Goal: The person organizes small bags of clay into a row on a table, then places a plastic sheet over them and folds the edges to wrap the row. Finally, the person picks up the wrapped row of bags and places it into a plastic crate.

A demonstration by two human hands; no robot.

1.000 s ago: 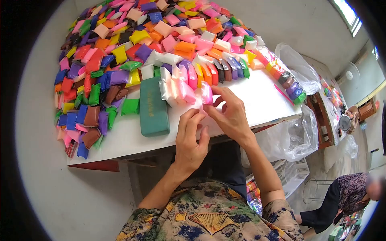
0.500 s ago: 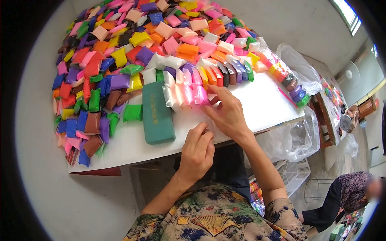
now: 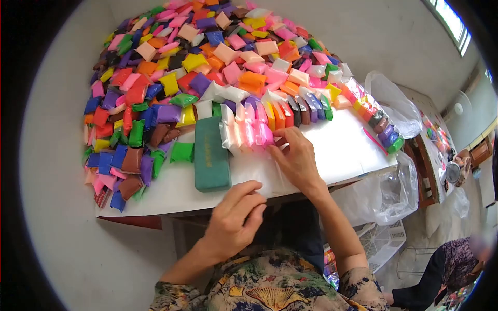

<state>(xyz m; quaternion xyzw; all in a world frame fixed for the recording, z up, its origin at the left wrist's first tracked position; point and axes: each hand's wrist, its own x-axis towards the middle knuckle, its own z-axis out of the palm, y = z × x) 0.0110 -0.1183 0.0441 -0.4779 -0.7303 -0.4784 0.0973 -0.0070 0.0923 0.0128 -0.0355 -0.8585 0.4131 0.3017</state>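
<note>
My right hand [image 3: 299,161] has its thumb and fingertips at the right edge of a bright pink clay packet [image 3: 264,136]. That packet ends a short front row of white, peach and pink packets [image 3: 239,132], which leans on a teal box [image 3: 212,155] with faint lettering. My left hand [image 3: 234,220] is in front of the table edge, below the box, its fingers loosely bent and apart, holding nothing. Behind my right hand stands another row of orange, red, black, brown, purple, blue and green packets [image 3: 298,110].
A large heap of colourful packets [image 3: 171,83] covers the back and left of the white tabletop [image 3: 332,150]. A filled clear bag [image 3: 376,116] lies at the right, near clear plastic bags [image 3: 389,192]. A white basket [image 3: 381,241] stands below. Another person [image 3: 446,264] bends at lower right.
My left hand has drawn back down and left, its fingers opening out. My right hand stays by the pink packet. The view has shifted slightly.
</note>
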